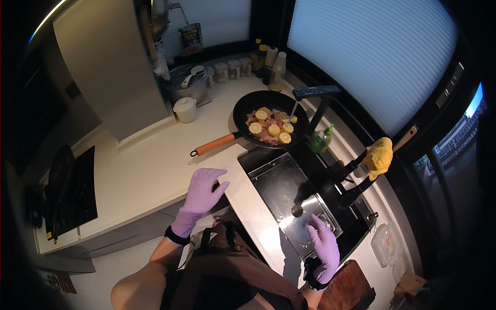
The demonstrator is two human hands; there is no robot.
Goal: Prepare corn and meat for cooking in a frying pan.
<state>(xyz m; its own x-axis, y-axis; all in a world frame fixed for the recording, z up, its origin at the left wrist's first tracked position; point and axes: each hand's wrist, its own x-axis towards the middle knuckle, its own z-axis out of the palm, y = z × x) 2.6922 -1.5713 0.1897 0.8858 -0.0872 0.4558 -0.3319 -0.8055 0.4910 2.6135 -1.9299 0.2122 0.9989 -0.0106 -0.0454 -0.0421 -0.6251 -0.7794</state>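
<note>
My left hand [203, 190], in a purple glove, hovers by the counter corner with fingers apart and nothing in it. Over the near end of the sink [276, 190] is my right hand [324, 246], gloved alike, its fingers loosely bent and holding nothing. Beyond them a black frying pan [243, 106] rests on the counter beside the sink, its wooden handle [215, 145] pointing left. Inside lie corn slices [274, 130] and pinkish raw meat pieces [266, 136]. A thin stream of water falls into it from the black faucet [317, 92].
A green soap bottle [321, 142] and a yellow cloth [379, 157] on a black fixture stand behind the sink. At left is a black cooktop [79, 193]. A white lidded jar [185, 110], a pot [190, 90] and bottles [278, 71] line the back. A wooden cutting board [347, 286] lies lower right.
</note>
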